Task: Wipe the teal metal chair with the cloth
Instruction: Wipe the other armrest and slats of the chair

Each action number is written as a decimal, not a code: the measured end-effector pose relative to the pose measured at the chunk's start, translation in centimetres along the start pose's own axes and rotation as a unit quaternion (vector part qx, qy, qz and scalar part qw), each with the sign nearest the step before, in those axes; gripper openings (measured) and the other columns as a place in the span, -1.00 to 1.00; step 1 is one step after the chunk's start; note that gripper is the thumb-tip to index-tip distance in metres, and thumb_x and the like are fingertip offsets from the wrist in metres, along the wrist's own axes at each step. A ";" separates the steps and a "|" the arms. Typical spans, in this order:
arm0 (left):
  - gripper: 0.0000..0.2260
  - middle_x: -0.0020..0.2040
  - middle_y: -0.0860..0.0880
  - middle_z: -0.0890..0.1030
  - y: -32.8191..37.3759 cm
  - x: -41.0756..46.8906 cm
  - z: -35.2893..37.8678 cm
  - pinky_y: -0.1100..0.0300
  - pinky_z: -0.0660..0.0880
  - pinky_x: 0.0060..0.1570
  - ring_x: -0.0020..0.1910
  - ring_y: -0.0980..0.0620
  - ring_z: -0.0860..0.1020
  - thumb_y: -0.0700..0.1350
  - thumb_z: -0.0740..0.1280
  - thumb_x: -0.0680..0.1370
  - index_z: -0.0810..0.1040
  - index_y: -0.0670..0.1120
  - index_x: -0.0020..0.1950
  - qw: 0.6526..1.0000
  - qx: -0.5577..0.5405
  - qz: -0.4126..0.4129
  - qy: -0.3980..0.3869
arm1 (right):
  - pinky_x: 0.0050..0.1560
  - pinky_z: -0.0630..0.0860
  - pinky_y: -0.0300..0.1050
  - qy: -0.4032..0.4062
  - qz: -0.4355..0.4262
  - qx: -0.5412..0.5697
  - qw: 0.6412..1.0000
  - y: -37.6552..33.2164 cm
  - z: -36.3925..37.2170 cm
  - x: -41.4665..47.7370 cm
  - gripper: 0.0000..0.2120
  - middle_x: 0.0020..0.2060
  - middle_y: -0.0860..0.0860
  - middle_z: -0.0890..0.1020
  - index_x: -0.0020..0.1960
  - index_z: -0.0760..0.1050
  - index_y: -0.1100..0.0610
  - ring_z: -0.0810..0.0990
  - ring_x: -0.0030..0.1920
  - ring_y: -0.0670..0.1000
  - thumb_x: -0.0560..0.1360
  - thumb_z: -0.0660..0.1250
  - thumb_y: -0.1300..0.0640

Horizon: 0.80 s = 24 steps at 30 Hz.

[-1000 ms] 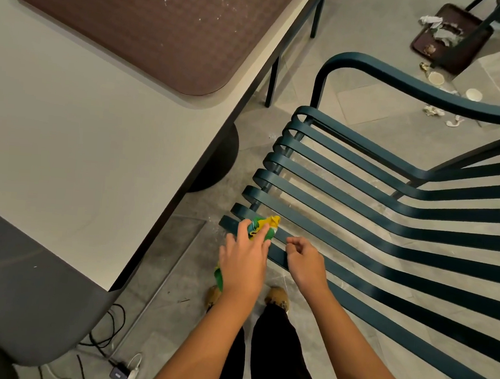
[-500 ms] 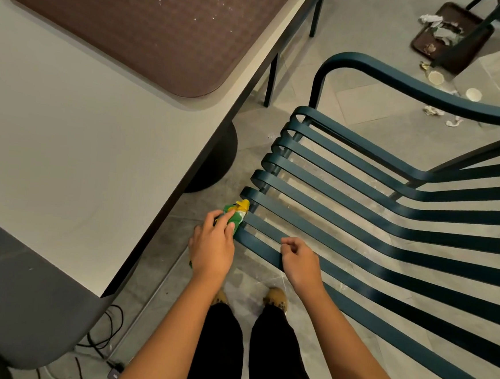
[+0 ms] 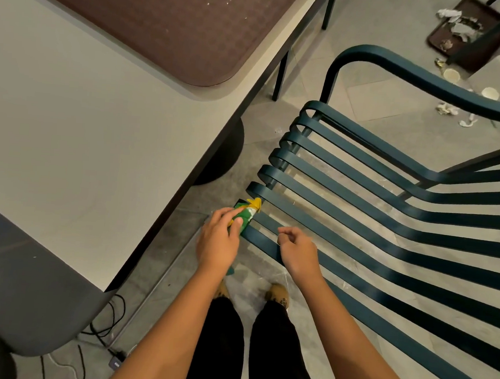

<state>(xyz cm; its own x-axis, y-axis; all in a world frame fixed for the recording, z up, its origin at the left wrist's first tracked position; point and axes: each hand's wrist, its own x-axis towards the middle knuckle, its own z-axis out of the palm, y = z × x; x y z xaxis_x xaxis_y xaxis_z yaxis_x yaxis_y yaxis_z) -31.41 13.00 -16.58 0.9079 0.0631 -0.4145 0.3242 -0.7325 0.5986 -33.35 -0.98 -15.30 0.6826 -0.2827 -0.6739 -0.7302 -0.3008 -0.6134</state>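
The teal metal chair (image 3: 390,218) with long slats fills the right half of the view, its curved armrest at the top right. My left hand (image 3: 219,240) presses a green and yellow cloth (image 3: 248,211) against the rounded front ends of the nearest slats. My right hand (image 3: 296,249) rests on the closest slat just to the right, fingers curled loosely and holding nothing. My legs and brown shoes show below the hands.
A pale table (image 3: 97,135) with a brown tray (image 3: 166,18) stands close on the left, its round base (image 3: 224,154) beside the chair's front. A dark grey seat (image 3: 18,305) sits at lower left, with cables (image 3: 106,324) on the floor. Litter and another tray (image 3: 464,29) lie at top right.
My left hand slid the cloth leftward and forward along the slat ends, from the front slats to the chair's front-left corner. My right hand stayed on the nearest slat.
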 end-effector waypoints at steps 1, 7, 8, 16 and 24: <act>-0.71 0.32 0.02 0.43 -0.1 0.4 -0.2 0.09 0.37 0.19 0.23 -0.02 0.42 -0.08 0.13 0.60 0.45 0.00 0.30 1.000 -0.005 -0.009 -0.004 | -0.24 0.41 -0.24 -0.008 -0.002 -0.006 1.000 -0.1 0.2 0.0 -0.74 0.00 0.08 0.58 0.19 0.49 0.19 0.46 -0.23 -0.05 0.57 0.13 0.18; -0.72 0.30 0.00 0.43 -0.7 2.2 -0.5 0.11 0.37 0.11 0.23 -0.05 0.42 -0.05 0.09 0.62 0.45 0.08 0.29 0.995 -0.036 -0.091 -0.024 | -0.06 0.40 -0.20 -0.030 -0.016 -0.045 0.998 -1.1 0.9 -0.2 -0.74 0.06 0.13 0.61 0.17 0.50 0.18 0.49 -0.13 0.01 0.58 0.12 0.17; -0.72 0.30 -0.01 0.43 -0.7 2.4 -0.6 0.07 0.38 0.15 0.24 -0.06 0.42 -0.06 0.09 0.61 0.45 0.07 0.28 0.993 -0.049 -0.102 -0.029 | -0.05 0.42 -0.18 -0.032 -0.017 -0.051 0.998 -1.2 0.9 -0.4 -0.74 0.05 0.13 0.61 0.17 0.50 0.19 0.52 -0.10 0.05 0.58 0.13 0.16; -0.72 0.30 0.04 0.44 -0.2 -2.0 -0.4 0.11 0.38 0.15 0.21 -0.01 0.41 -0.08 0.14 0.59 0.45 0.03 0.29 0.999 -0.009 -0.016 0.032 | -0.03 0.43 -0.18 -0.019 -0.005 -0.035 0.999 -1.9 0.9 -0.7 -0.76 0.06 0.14 0.62 0.14 0.52 0.21 0.56 0.06 0.12 0.57 0.16 0.16; -0.68 0.37 0.02 0.37 0.2 -3.6 1.6 0.08 0.36 0.12 0.21 -0.05 0.41 -0.05 0.15 0.59 0.40 0.02 0.35 0.996 0.075 -0.005 0.051 | -0.01 0.34 -0.24 -0.003 0.003 -0.017 1.000 -1.3 1.1 -0.3 -0.75 0.12 0.12 0.59 0.17 0.50 0.20 0.46 -0.04 -0.05 0.57 0.16 0.15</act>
<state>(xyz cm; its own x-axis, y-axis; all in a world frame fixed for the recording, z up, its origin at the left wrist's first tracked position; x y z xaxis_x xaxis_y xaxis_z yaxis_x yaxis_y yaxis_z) -35.01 11.49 -16.07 0.9291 0.1340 -0.3447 0.2976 -0.8241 0.4819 -32.62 0.52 -14.79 0.6785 -0.2785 -0.6797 -0.7322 -0.3306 -0.5955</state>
